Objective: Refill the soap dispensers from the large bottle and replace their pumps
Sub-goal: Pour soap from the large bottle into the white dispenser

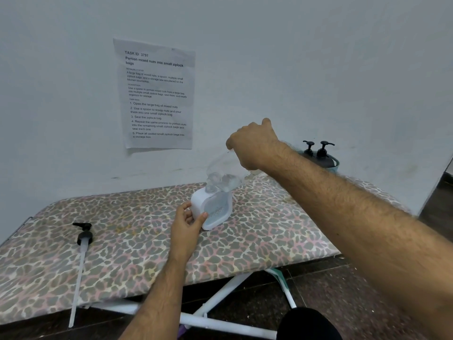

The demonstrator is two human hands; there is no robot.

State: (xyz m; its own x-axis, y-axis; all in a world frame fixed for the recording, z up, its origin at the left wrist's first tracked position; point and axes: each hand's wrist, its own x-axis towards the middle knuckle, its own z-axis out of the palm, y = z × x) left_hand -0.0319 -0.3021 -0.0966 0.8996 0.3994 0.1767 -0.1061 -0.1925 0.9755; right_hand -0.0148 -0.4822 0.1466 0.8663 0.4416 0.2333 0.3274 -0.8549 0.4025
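A: Fingers (241, 137) of the right hand (255, 146) are clenched around the base of the large clear bottle (221, 175), tipped steeply so its neck points down into the white dispenser (213, 208).

B: And the left?

A: Left hand (187, 224) grips the dispenser's near corner, thumb on the front face, other fingers round the side, steadying it on the desk (122, 241).

B: So where's the risk?

A: First, at the mouths. The bottle's neck meets a small opening, and I can't tell whether it sits inside or just over it. A slight drift of the right wrist would probably send soap down the white casing and onto the leopard-print cover.

B: Overfilling?

A: Likely too. The front window looks pale and I can't read a level through it, so a long pour could well brim over.

B: Anything further out?

A: The surface looks padded, more like an ironing board on folding legs (220, 298). Downward pressure from the bottle might rock the dispenser if the left grip loosens. The loose pump (83, 238) lies well apart at the left, its long tube reaching to the front edge; a nudge could roll it off. Two dark dispensers (318, 153) stand by the wall behind the right forearm, which might clip them on swinging back.
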